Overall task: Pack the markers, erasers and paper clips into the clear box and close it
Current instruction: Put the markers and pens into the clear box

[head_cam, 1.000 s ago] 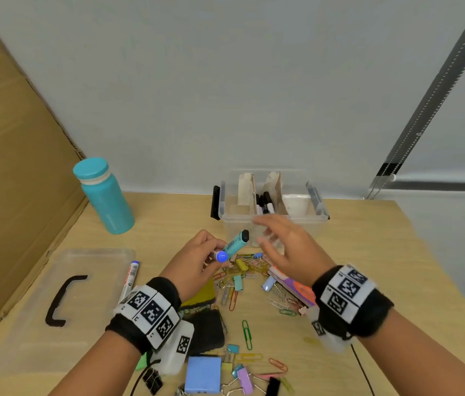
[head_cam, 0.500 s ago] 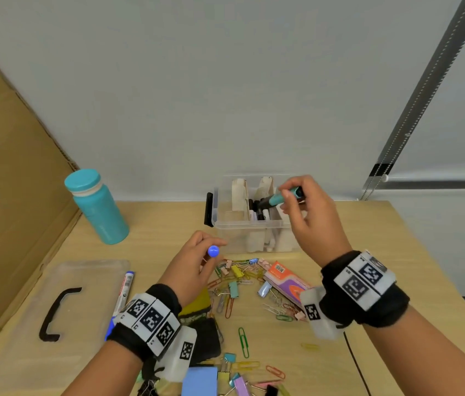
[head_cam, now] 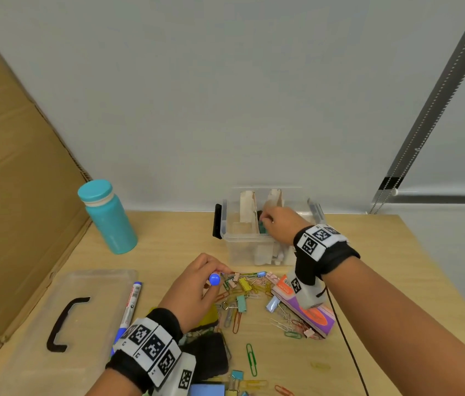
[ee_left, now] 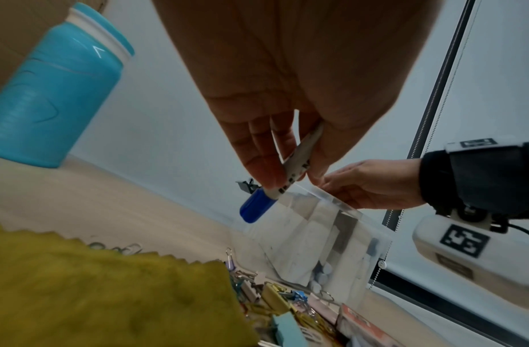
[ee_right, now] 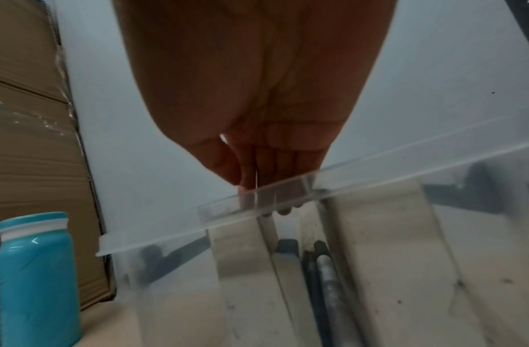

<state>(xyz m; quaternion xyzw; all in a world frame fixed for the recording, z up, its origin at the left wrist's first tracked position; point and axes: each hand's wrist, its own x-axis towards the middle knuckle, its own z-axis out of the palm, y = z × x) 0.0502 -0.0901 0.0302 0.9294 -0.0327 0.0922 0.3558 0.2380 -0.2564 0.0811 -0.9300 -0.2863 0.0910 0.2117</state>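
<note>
Clear box (head_cam: 254,247) open — markers (ee_right: 322,277) upright inside, clips (head_cam: 242,290) scattered.

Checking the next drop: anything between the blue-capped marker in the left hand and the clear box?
Nothing blocks it. The left hand holds the blue-capped white marker just short of the open clear plastic box; only the right hand occupies the middle slot.
</note>
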